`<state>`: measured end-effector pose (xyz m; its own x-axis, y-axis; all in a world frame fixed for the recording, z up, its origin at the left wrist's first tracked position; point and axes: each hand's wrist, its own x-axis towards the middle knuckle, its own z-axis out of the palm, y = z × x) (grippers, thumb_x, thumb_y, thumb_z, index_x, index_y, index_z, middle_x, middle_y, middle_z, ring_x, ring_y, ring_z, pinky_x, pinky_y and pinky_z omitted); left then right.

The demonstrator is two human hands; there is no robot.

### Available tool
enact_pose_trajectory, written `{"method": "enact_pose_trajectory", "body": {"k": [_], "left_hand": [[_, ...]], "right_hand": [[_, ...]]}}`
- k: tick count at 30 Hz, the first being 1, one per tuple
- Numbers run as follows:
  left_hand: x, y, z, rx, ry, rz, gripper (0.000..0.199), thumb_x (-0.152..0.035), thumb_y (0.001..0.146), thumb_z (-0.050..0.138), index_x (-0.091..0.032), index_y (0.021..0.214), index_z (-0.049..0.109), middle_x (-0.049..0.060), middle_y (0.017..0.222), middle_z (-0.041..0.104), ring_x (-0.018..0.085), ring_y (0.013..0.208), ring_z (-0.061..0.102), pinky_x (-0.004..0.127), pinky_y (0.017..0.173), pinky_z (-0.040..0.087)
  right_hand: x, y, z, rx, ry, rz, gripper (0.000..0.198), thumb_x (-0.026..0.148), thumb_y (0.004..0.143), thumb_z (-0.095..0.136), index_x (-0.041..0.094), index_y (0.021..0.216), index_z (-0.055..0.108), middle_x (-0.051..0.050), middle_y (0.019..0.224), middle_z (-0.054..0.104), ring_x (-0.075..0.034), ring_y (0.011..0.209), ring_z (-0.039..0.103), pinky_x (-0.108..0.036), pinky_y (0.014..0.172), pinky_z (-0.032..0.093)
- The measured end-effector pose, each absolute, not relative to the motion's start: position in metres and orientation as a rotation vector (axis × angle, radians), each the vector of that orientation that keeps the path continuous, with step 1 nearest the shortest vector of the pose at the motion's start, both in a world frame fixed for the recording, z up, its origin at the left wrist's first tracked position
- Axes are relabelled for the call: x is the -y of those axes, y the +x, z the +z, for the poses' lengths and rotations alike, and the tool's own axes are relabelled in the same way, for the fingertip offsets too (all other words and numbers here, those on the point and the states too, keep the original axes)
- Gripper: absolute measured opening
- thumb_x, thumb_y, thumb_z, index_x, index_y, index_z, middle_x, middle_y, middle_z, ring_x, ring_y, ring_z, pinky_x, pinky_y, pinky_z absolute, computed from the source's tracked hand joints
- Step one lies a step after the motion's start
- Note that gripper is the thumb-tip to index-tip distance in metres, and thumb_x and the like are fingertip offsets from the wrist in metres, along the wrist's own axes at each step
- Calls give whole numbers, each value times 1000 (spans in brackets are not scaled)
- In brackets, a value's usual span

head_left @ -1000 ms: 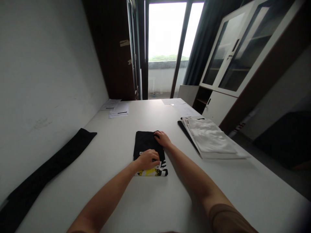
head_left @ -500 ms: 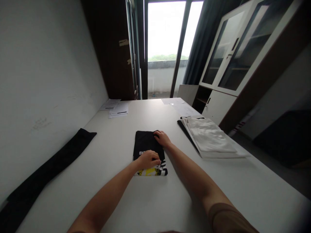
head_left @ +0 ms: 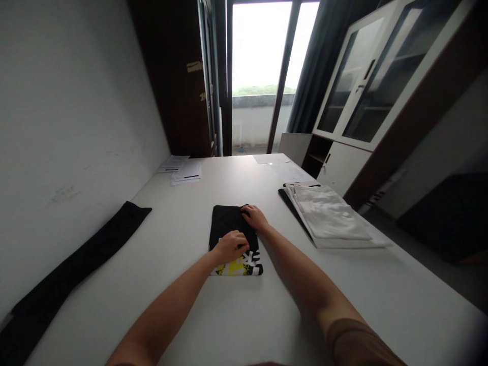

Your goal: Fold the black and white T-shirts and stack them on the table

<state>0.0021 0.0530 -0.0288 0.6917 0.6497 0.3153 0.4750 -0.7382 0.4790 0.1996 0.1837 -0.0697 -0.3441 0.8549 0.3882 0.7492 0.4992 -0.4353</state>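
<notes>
Left hand (head_left: pixel 232 245) bent at the knuckles, I rest it on the folded black cloth (head_left: pixel 225 218), just beyond the end nearest me, where a yellow and white print (head_left: pixel 236 268) shows below my wrist. Its fingers curl loosely in toward the palm; whether they pinch any fabric is hidden from me. The cloth lies flat on the white table (head_left: pixel 213 315), straight in front of me. Well off to the left, a long black strip (head_left: pixel 76 269) slants from the near corner toward the wall (head_left: pixel 57 101).

At the cloth's far right corner sits my right hand (head_left: pixel 256 217), fingers close together and laid over the edge; I can't make out whether the thumb closes under it. To the right, well apart from this hand, a white pile (head_left: pixel 328 213) lies with a dark edge showing along its left side. Farther on, papers (head_left: pixel 186 173) lie at the left and pale sheets (head_left: pixel 284 166) at the right. Beyond the table stand a glass-fronted cabinet (head_left: pixel 346 101), a dark curtain (head_left: pixel 314 71) and a bright window (head_left: pixel 259 51).
</notes>
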Motion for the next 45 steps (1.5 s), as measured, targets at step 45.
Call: {"method": "enact_pose_trajectory", "body": {"k": [45], "left_hand": [[-61, -6, -36, -1252, 2482, 850, 16, -20, 92, 60, -24, 98, 74, 6, 117, 69, 23, 114, 62, 39, 107, 47]], "right_hand": [[-188, 200, -75, 2175, -1309, 220, 24, 22, 94, 63, 27, 116, 71, -5, 125, 69, -23, 121, 58, -39, 109, 43]]}}
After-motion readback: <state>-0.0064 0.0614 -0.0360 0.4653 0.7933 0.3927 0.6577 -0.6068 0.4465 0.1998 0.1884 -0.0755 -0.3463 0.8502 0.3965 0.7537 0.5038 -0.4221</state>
